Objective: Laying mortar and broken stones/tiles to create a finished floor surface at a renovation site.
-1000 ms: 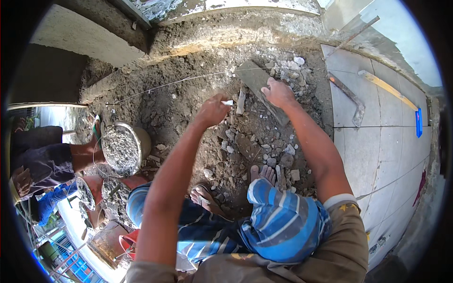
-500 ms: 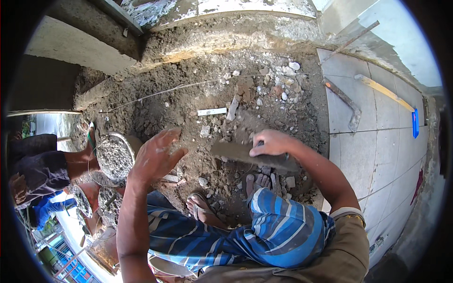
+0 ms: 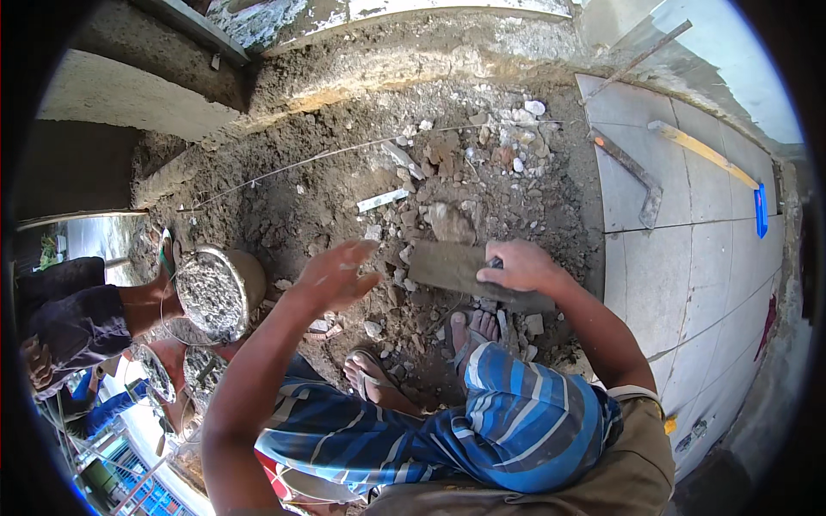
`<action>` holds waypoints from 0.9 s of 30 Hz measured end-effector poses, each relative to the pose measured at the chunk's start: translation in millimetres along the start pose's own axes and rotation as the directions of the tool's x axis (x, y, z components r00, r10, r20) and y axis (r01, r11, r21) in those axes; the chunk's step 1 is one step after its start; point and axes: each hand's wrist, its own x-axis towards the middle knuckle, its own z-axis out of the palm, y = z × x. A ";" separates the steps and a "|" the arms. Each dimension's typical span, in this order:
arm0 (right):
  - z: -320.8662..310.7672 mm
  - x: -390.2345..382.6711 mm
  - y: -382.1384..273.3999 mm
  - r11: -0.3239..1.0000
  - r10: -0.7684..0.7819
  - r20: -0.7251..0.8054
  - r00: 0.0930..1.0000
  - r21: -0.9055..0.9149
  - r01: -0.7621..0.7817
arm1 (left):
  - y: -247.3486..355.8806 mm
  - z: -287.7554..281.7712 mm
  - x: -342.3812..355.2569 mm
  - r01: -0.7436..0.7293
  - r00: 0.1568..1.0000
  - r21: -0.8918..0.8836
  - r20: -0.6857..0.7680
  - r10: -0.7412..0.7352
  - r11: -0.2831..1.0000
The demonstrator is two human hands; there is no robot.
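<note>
My right hand (image 3: 522, 267) is closed around the handle of a flat rectangular plastering trowel (image 3: 452, 266). Its grey blade hovers low over the rubble, just beyond my right foot. Left of the trowel, my left hand (image 3: 340, 273) hangs above the dirt with fingers apart and nothing in it. Beneath both hands lies rough soil with broken stones, among them a larger brown lump (image 3: 451, 223) beside the blade's far edge. A pale strip of tile (image 3: 383, 201) rests on the soil beyond my left hand.
A bucket of wet mortar (image 3: 212, 294) stands at left beside another person's leg (image 3: 151, 307). On the pale tiles (image 3: 647, 267) at right lie a hammer-like tool (image 3: 632, 176) and a wooden-handled tool with a blue end (image 3: 710, 161). A thin string (image 3: 318, 161) crosses the soil.
My left hand has moved right, closer to the trowel. The trowel and right hand have shifted slightly right. Blurred loose material beyond the blade now lies still as a lump, and the tile strips have shifted.
</note>
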 end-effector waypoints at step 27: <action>-47.4 12.4 74.8 0.983 -0.025 0.057 0.998 0.183 0.015 | 17.8 94.3 114.7 -0.062 0.878 0.080 -0.469 0.093 0.995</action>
